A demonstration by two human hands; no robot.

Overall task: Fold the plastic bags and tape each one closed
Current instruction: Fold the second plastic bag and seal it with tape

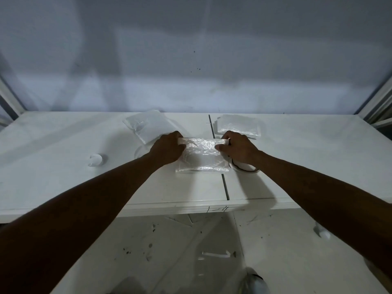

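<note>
A clear plastic bag (201,158) lies on the white table (63,149) in front of me, its far edge rolled or folded up. My left hand (167,148) grips the left end of that folded edge. My right hand (237,147) grips the right end. A roll of clear tape (244,167) lies on the table, partly under my right wrist. A flat stack of plastic bags (148,126) lies behind my left hand. A second stack of folded bags (239,126) lies behind my right hand.
A small white object (96,160) sits on the table to the left. A dark seam (214,132) runs across the tabletop between the two halves. The wall (191,60) stands right behind the table. The floor below the front edge is spattered with dark marks.
</note>
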